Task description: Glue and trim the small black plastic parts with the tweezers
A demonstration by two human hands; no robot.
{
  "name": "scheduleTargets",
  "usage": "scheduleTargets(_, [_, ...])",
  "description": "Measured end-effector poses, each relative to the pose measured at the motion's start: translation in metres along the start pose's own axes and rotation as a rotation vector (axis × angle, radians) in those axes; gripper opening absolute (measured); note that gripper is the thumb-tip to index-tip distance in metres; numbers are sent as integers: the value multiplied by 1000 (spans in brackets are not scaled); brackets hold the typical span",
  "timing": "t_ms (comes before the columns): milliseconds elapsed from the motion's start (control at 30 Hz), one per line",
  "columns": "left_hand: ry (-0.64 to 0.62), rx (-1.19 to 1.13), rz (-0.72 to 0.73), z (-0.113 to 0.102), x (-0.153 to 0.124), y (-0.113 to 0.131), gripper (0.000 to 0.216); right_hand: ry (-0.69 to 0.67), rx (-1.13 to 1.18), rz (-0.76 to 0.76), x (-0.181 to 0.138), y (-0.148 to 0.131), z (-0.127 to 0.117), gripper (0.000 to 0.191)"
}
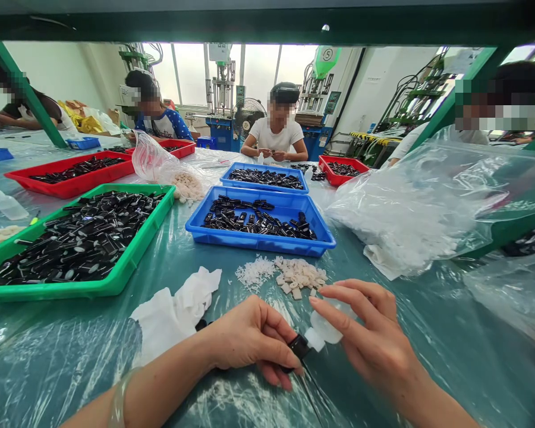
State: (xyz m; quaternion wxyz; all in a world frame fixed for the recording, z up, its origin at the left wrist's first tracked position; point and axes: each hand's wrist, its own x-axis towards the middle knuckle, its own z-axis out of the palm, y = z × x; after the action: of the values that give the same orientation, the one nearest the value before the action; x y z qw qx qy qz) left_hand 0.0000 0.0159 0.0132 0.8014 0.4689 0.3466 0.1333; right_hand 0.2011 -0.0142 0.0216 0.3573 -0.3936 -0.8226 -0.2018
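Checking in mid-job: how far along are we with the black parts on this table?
Done: unclear; the blue tray holds a thin layer of black parts, perhaps finished ones. In hand: the left hand pinches one black part, the right hand holds a small clear bottle, tip at that part. Left: the green tray is heaped with parts, and a pile of beige pieces lies by the hands.

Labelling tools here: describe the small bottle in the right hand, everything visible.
Small translucent whitish plastic bottle, rounded body, white nozzle. Tilted, nozzle pointing down-left, gripped by the right hand above the film-covered table. The nozzle meets a small black part pinched in the left hand. Fill level cannot be told.
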Motion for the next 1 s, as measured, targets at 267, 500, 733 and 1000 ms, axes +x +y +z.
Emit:
scheduleTargets(267, [3,4,-6,1,1,-1,26,-27,5,35,-5,0,4,36])
scheduleTargets(500, [29,14,55,1,0,0,27,-56,-8,39,-5,3,3,35])
scheduleTargets(733, [255,-36,263,2,-5,11,22,-168,166,558,-13,21,11,26])
scheduleTargets(1000, [456,-96,461,-2,-13,22,28,-246,301,979,-20,48,22,31])
